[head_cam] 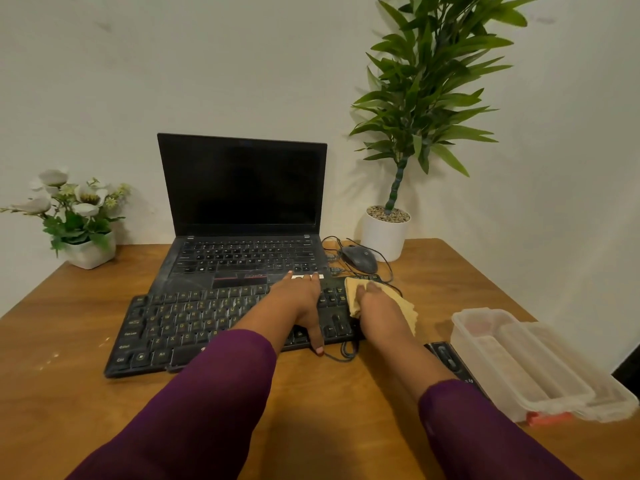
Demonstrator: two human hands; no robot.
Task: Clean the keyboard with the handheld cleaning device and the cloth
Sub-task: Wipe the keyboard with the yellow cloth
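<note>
Your left grip (300, 303) is released: fingers straight and spread flat on the right-centre keys of the keyboard (194, 327), thumb reaching down over its near edge to the bench (329, 410). It grasps nothing and only presses. Your right grip (378, 303) lies palm down on the cloth (406, 311), fingers laid over it, pushing it onto the keyboard's right end. Yellow cloth sticks out on both sides of that grip.

Counts:
- one keyboard
- one cloth
- one laptop (242, 202), lid up and screen dark
- one mouse (360, 258)
- two potted plants: flower pot (81, 220) far left, tall plant (388, 233) far right
- two clear tubs (519, 358), one sitting in the other, at the right edge

The keyboard lies across the bench just in front of the laptop, its far edge over the laptop's palm rest, under both grips. The cloth is directly beneath the right grip, well apart from the tubs. A dark flat object (448, 360) lies beside your right forearm; you cannot tell what it is.
</note>
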